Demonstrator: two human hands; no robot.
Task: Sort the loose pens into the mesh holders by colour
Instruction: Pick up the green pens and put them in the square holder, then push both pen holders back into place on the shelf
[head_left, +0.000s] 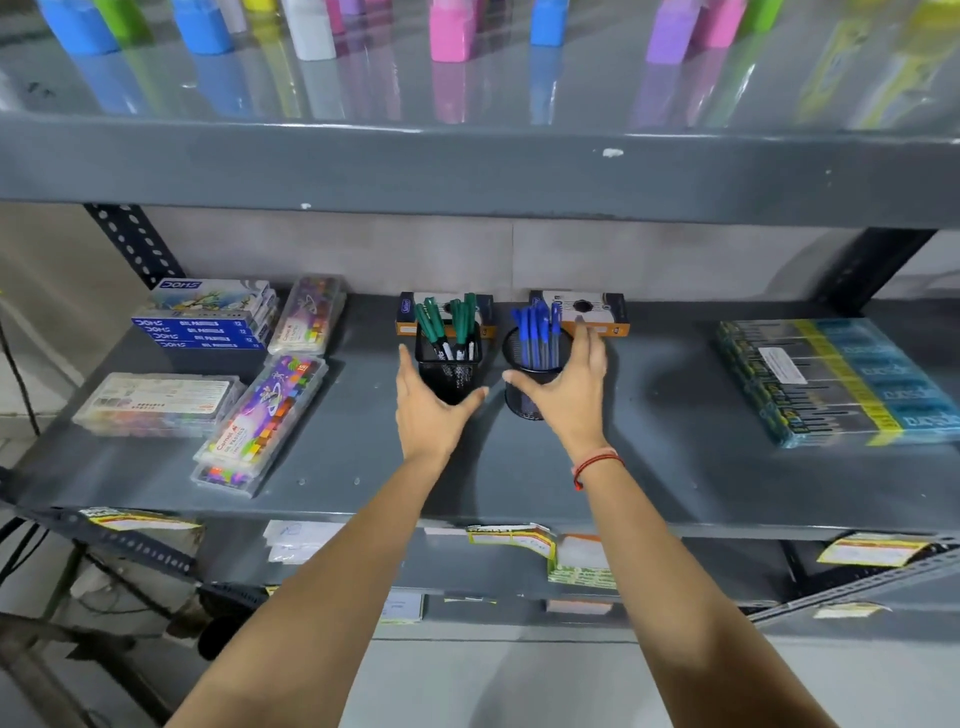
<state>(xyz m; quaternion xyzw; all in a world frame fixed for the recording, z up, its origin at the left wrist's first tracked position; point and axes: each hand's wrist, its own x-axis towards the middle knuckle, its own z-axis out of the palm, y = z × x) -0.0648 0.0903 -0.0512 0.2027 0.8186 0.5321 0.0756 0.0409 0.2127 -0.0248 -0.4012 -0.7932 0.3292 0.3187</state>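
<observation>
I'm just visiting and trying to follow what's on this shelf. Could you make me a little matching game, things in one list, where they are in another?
Things:
1. green pens
2. blue pens
3. red thread
4. oil pastel boxes

Places:
A. round mesh holder
B. shelf's far left
C. right wrist
D. square mesh holder

Pairs: 1-D, 2-A, 3-C, 4-B

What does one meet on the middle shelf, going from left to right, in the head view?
Crayon boxes → left hand → square holder with green pens → round holder with blue pens → right hand → wrapped pen packs.
</observation>
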